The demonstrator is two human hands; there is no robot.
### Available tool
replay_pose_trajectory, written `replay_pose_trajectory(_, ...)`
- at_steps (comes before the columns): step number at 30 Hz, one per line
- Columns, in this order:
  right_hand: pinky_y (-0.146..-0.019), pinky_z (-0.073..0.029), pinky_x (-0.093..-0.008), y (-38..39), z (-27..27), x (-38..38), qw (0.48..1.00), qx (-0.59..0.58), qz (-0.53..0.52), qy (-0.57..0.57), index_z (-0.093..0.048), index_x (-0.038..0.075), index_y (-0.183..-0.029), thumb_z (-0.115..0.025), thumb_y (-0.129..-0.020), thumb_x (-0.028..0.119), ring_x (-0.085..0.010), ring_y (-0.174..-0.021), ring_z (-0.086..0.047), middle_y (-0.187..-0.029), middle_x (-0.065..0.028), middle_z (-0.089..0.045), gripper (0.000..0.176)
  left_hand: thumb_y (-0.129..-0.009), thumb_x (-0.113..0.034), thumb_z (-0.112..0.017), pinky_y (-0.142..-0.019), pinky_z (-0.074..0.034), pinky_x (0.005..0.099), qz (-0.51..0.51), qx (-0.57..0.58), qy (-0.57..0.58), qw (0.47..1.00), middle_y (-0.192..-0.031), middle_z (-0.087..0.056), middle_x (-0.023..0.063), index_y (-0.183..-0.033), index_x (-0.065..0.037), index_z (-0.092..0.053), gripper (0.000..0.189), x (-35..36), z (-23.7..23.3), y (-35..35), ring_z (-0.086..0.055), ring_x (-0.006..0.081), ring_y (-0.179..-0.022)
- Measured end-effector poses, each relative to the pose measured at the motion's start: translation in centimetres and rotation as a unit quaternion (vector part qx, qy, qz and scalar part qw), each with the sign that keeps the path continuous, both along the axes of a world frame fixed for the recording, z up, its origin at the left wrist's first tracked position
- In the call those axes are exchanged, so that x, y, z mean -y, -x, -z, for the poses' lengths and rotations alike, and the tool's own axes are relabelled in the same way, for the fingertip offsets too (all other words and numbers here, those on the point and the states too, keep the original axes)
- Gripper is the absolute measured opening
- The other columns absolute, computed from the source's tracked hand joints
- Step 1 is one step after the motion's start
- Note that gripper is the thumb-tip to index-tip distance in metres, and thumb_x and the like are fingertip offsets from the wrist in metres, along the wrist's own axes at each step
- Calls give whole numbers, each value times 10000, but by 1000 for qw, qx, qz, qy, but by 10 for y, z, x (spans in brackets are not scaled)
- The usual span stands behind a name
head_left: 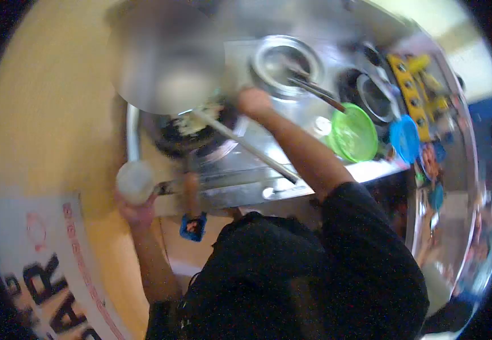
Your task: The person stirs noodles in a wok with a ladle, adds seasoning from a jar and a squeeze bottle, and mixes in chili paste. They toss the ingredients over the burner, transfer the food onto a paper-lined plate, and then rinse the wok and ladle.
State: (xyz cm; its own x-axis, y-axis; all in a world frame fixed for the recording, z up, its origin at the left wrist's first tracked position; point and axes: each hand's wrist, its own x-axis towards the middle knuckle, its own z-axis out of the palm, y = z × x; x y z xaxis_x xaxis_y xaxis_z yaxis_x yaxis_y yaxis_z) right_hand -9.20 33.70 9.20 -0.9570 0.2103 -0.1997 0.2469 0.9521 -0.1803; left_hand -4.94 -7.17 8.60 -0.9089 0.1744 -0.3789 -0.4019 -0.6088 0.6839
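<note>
My left hand (137, 211) is wrapped round a whitish round container (135, 182), left of the stove. My right hand (254, 103) looks closed and is smeared by motion, above the right side of a dark pan (172, 144); I cannot tell what it holds. Pale pieces of food (192, 123) lie in the pan, whose brown handle (191, 190) points toward me. A long-handled utensil (248, 147) slants from the pan to the counter's front edge. Over the pan's far side, a large blurred grey disc (161, 51) hides part of it.
On the metal counter (240, 190) stands a round metal pot (260, 59) with a utensil across it. Right of it are a green bowl (355, 133), a blue bowl (404, 139) and another dark pan (373, 96). A small blue container (193, 228) sits below the counter edge.
</note>
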Motion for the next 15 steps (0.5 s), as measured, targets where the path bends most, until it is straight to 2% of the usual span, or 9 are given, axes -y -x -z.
replay_pose_trajectory(2, -628, -500, -432, -28, 40, -14, 998, -7, -40, 56, -673, 98, -858, -535, -781, 211, -313, -794, -643, -842, -143, -660, 194, -810, -491, -536, -879, -438, 625, -65, 38, -57, 996, -1307, -446, 119, -1332, -142, -375, 648, -12, -4, -16, -451, 377, -1164)
replay_pose_trajectory(3, -643, -503, -435, -38, 42, -14, 999, 1, -13, 35, -675, 97, -869, -528, -776, 182, -312, -812, -642, -867, -142, -658, 194, -834, -463, -517, -856, -473, 588, -152, 53, 96, 982, -1369, -386, 144, -1364, -145, -329, 646, -50, -25, -25, -451, 381, -1165)
replay_pose_trajectory(5, -657, -504, -432, -101, 8, -24, 992, -97, -1, 76, -645, 123, -988, -520, -792, 173, -308, -815, -631, -930, -139, -638, 238, -858, -463, -478, -786, -532, 513, 128, -60, -101, 985, -1418, -301, 196, -1397, -152, -277, 653, -42, -15, -30, -484, 419, -1118)
replay_pose_trajectory(8, -708, -501, -395, -236, -48, -65, 907, -355, 119, 195, -638, 118, -1016, -560, -772, 74, -314, -797, -617, -907, -136, -621, 261, -870, -469, -451, -689, -568, 445, 312, -91, -127, 937, -1431, -236, 247, -1417, -160, -235, 665, -107, -24, -39, -529, 460, -1036)
replay_pose_trajectory(10, -736, -490, -383, -336, -41, -118, 820, -477, 242, 204, -635, 111, -1047, -582, -745, 3, -319, -802, -602, -901, -143, -616, 325, -870, -477, -455, -693, -559, 475, 368, -71, -153, 914, -1417, -256, 259, -1415, -160, -235, 668, -178, -49, -73, -522, 486, -1021)
replay_pose_trajectory(11, -732, -482, -382, -394, -29, -156, 797, -498, 326, 101, -635, 93, -1040, -589, -742, 9, -287, -809, -600, -898, -138, -623, 313, -870, -484, -459, -698, -549, 505, 400, -45, -176, 898, -1402, -276, 271, -1414, -160, -234, 672, -215, -57, -95, -515, 513, -1006)
replay_pose_trajectory(13, -638, -454, -269, -521, -15, -211, 611, -544, 546, 179, -630, 50, -1041, -600, -774, 16, -117, -707, -534, -819, -42, -605, 271, -869, -504, -453, -599, -565, 478, 421, 7, -128, 898, -1383, -306, 272, -1428, -161, -176, 712, -283, -63, -138, -562, 520, -900)
replay_pose_trajectory(14, -612, -439, -236, -595, 40, -253, 560, -565, 596, 111, -628, 38, -1041, -591, -805, 39, -83, -681, -504, -790, -7, -584, 239, -872, -504, -448, -590, -563, 485, 455, 10, -132, 880, -1378, -317, 268, -1428, -163, -176, 707, -309, -47, -149, -563, 520, -895)
replay_pose_trajectory(15, -725, -475, -289, -673, 84, -288, 488, -545, 679, 57, -638, 53, -1027, -599, -795, 82, -157, -780, -581, -920, -76, -637, 237, -874, -505, -443, -580, -562, 492, 488, 12, -133, 863, -1372, -328, 264, -1429, -165, -176, 703, -343, -33, -167, -565, 521, -889)
